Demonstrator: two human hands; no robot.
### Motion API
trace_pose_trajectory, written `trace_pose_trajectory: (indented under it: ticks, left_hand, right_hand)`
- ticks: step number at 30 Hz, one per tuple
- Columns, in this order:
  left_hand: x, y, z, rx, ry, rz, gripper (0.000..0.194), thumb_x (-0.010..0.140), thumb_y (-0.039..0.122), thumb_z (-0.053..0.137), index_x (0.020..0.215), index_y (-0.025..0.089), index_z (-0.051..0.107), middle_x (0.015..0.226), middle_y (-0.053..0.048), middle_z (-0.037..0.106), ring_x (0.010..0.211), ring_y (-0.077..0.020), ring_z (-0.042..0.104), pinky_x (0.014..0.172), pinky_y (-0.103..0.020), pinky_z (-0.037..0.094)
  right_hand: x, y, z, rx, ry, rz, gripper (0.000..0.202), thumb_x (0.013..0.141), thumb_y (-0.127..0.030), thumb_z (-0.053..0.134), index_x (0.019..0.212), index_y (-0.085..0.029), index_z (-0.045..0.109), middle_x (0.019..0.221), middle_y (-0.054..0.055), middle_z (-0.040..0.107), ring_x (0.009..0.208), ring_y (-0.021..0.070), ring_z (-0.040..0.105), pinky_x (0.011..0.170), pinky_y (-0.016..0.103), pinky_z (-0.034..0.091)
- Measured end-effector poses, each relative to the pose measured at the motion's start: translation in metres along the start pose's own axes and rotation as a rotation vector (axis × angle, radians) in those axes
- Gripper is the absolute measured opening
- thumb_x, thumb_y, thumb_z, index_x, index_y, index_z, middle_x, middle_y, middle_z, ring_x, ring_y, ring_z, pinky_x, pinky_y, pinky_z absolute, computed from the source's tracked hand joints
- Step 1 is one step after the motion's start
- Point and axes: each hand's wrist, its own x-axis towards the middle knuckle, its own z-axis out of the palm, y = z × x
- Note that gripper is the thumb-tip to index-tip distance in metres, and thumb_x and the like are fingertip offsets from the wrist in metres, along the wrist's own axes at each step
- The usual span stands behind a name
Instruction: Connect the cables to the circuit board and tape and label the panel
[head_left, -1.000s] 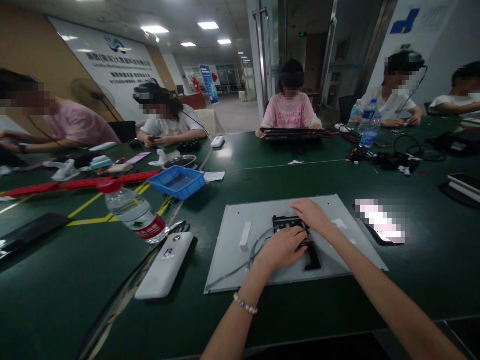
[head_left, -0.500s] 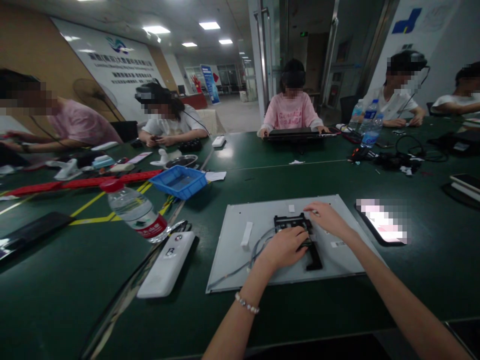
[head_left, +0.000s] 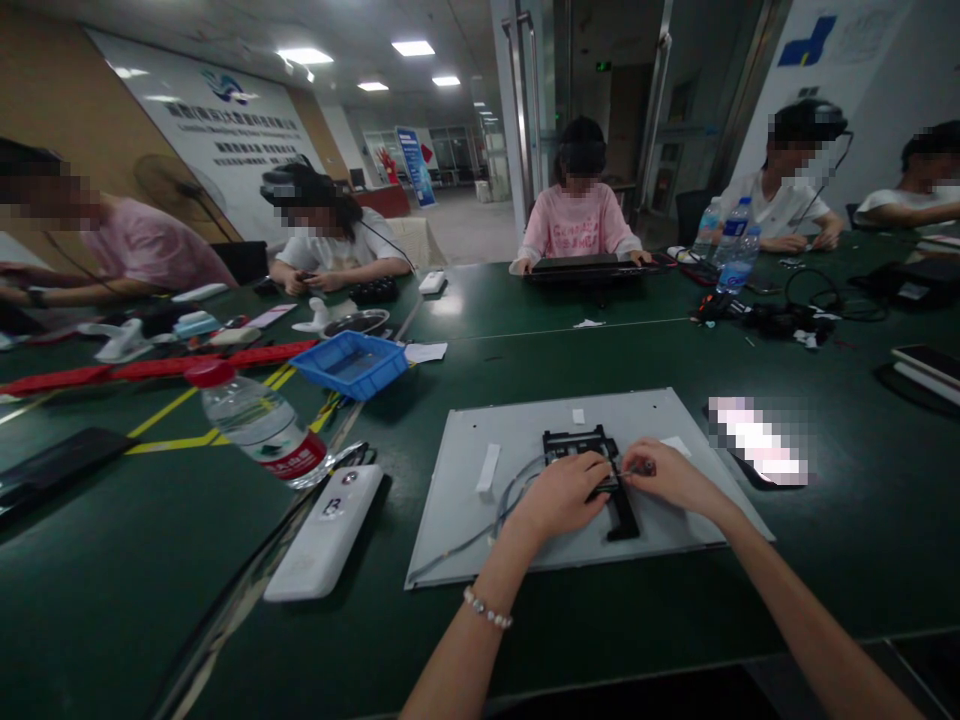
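A flat grey panel (head_left: 450, 500) lies in front of me with a black plastic bracket (head_left: 621, 515) on top. My left hand (head_left: 566, 495) rests over the bracket, its fingers curled down and gripping it. Close beside it, at the bracket's right edge, my right hand (head_left: 667, 475) is closed in a pinch. From its fingers a thin shaft points left to the bracket; it looks like a small screwdriver (head_left: 637, 468), mostly covered by the fingers. Grey cables (head_left: 504, 510) run from under my left hand to the panel's lower left corner.
Left of the panel lie a white power bank (head_left: 326, 535) and a tilted water bottle (head_left: 259, 420). A blue tray (head_left: 351, 365) sits beyond them. A phone (head_left: 757, 440) lies right of the panel. Several people sit around the green table (head_left: 480, 350); one opposite holds a dark panel (head_left: 592, 268).
My right hand has come down and toward me, from the bracket's far corner to its right edge, with the small tool in its fingers. My left hand stays on the bracket.
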Motion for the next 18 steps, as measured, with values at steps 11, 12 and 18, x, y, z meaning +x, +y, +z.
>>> trace_pose_trajectory:
  ticks: [11, 12, 18]
  left_hand:
    - [-0.001, 0.000, 0.000, -0.018, 0.009, 0.002, 0.030, 0.085, 0.026, 0.051, 0.113, 0.016, 0.051, 0.114, -0.007, 0.055, 0.100, -0.0202, 0.055, 0.084, -0.034, 0.046]
    - [-0.001, 0.000, 0.000, -0.020, 0.012, 0.002, 0.029, 0.085, 0.026, 0.051, 0.113, 0.016, 0.051, 0.114, -0.007, 0.055, 0.100, -0.0202, 0.055, 0.084, -0.034, 0.046]
    - [-0.001, 0.000, 0.001, -0.011, 0.004, 0.000, 0.028, 0.086, 0.026, 0.050, 0.112, 0.017, 0.051, 0.113, -0.007, 0.055, 0.099, -0.0198, 0.056, 0.083, -0.034, 0.046]
  right_hand:
    - [-0.024, 0.018, -0.017, -0.513, 0.197, 0.006, 0.026, 0.085, -0.019, 0.044, 0.099, -0.020, 0.065, 0.100, 0.008, 0.063, 0.096, 0.0231, 0.056, 0.085, 0.038, 0.043]
    - [-0.026, 0.020, -0.016, -0.518, 0.176, 0.004, 0.028, 0.085, -0.018, 0.043, 0.102, -0.021, 0.064, 0.102, 0.008, 0.063, 0.097, 0.0230, 0.056, 0.086, 0.038, 0.043]
    - [-0.036, 0.022, -0.018, -0.379, 0.141, 0.016, 0.034, 0.082, -0.021, 0.047, 0.112, -0.023, 0.061, 0.116, 0.007, 0.059, 0.108, 0.0229, 0.053, 0.094, 0.041, 0.042]
